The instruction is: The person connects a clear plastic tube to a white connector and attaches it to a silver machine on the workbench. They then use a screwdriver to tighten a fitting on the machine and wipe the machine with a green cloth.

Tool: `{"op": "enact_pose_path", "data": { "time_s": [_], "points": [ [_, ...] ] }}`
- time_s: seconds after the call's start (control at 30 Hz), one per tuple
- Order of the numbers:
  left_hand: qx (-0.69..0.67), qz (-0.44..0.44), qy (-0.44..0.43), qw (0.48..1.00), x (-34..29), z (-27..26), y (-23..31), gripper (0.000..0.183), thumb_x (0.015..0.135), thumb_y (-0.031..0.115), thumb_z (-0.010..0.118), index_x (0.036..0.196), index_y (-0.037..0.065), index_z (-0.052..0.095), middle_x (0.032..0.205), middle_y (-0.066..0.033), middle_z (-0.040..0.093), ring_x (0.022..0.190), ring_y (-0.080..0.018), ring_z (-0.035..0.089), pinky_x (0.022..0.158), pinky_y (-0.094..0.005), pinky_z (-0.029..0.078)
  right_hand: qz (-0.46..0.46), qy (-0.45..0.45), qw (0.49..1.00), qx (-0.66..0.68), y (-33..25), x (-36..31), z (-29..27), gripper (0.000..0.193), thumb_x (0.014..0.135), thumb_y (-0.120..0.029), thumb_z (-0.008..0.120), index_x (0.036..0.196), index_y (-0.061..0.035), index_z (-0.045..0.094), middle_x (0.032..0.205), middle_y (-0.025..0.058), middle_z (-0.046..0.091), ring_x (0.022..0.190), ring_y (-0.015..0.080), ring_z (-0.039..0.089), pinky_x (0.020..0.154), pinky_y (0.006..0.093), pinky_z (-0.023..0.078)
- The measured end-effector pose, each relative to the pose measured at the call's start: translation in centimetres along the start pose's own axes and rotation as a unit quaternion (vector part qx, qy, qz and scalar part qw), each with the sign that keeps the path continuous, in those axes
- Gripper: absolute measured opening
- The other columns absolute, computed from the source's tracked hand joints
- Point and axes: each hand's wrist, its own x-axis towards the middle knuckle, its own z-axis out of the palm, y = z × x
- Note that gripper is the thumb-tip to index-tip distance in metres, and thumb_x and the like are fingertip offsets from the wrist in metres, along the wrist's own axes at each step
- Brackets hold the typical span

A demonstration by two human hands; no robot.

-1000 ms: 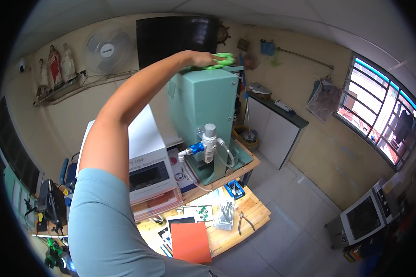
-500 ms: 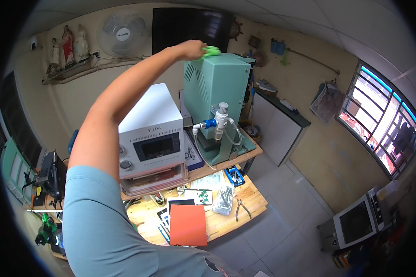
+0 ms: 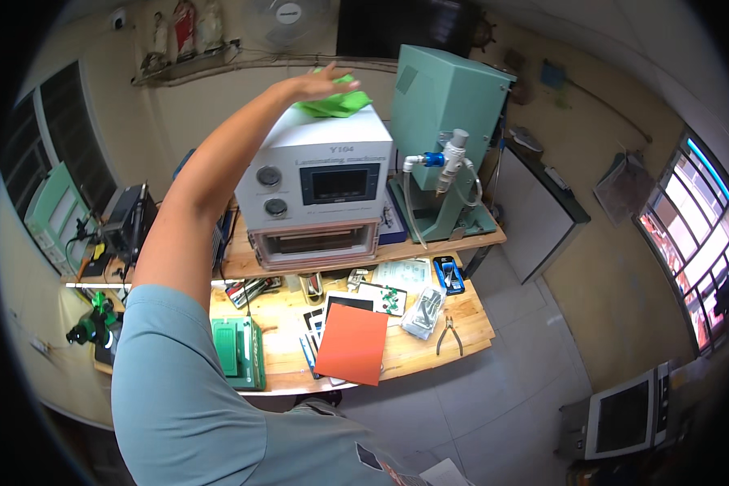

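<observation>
My left hand (image 3: 329, 82), its fingers stretched out and spread, is over a crumpled bright green cloth (image 3: 340, 105). Whether the palm touches the cloth I cannot tell. Beneath it is the flat top of a white boxy machine (image 3: 255, 190), which has a dark screen, two round dials and a low opening in its front. To its right stands a tall pale-green machine (image 3: 440, 89) with a blue and white air regulator (image 3: 454, 154) and clear hoses. My right hand is out of view.
On the lower wooden bench lie an orange sheet (image 3: 352, 344), pliers (image 3: 449, 334), a clear box of small parts (image 3: 423, 312), a blue tray (image 3: 449, 274) and a green device (image 3: 239, 352). A dark boxy device (image 3: 128, 217) stands at left. A wall fan (image 3: 287, 20) hangs behind.
My left hand has moved left with the green cloth, from the top of the pale-green machine to the white one. Its fingers have spread off the cloth. The view has shifted.
</observation>
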Motion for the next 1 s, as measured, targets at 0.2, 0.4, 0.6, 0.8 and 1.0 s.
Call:
{"op": "enact_pose_path", "data": {
  "time_s": [0.2,0.4,0.6,0.8,1.0],
  "points": [
    [0.032,0.128,0.159,0.978,-5.0,-2.0,4.6,0.028,0.076,0.001,0.064,0.104,0.003,0.067,0.114,-0.0216,0.063,0.112,-0.0340,0.058,0.093,-0.0412,0.047,0.099,-0.030,0.994,-0.035,7.0,-4.1,-0.1,0.014,0.077,-0.005,0.069,0.075,-0.0009,0.055,0.059,0.0071,0.051,0.043,0.0166,0.049,0.039,0.0340,0.040],
    [0.058,0.208,0.283,0.934,-8.7,-3.6,0.1,0.039,0.070,-0.010,0.051,0.103,0.002,0.066,0.100,-0.0195,0.065,0.092,-0.0366,0.064,0.081,-0.0454,0.050,0.221,-0.115,0.964,-0.098,14.9,-10.4,-0.2,0.015,0.076,-0.004,0.069,0.073,-0.0013,0.055,0.057,0.0070,0.050,0.042,0.0165,0.048,0.038,0.0342,0.039],
    [-0.204,0.273,0.240,0.909,-25.7,-3.5,1.9,0.028,0.077,-0.005,0.063,0.102,0.005,0.069,0.087,-0.0088,0.069,0.069,-0.0136,0.063,0.061,-0.0272,0.051,0.278,-0.154,0.936,-0.149,19.4,-18.3,1.8,0.015,0.076,-0.004,0.069,0.071,-0.0016,0.054,0.056,0.0069,0.049,0.040,0.0165,0.047,0.037,0.0343,0.038],
    [-0.405,0.128,-0.084,0.901,-46.3,8.0,-7.8,0.012,0.092,0.017,0.064,0.101,0.010,0.066,0.052,-0.0049,0.050,0.042,-0.0165,0.048,0.043,-0.0316,0.034,0.271,-0.226,0.919,-0.177,20.7,-26.3,10.9,0.024,0.076,-0.008,0.072,0.063,-0.0016,0.053,0.052,0.0069,0.048,0.038,0.0177,0.046,0.035,0.0348,0.035],
    [-0.430,-0.184,-0.157,0.870,-65.5,20.8,-22.6,0.018,0.092,0.021,0.065,0.091,0.002,0.065,0.052,-0.0020,0.053,0.046,-0.0070,0.045,0.044,-0.0289,0.033,0.275,-0.206,0.923,-0.172,20.1,-32.3,18.9,0.030,0.074,-0.017,0.075,0.059,0.0025,0.059,0.052,0.0099,0.056,0.042,0.0208,0.055,0.041,0.0362,0.042]
  ]
}}
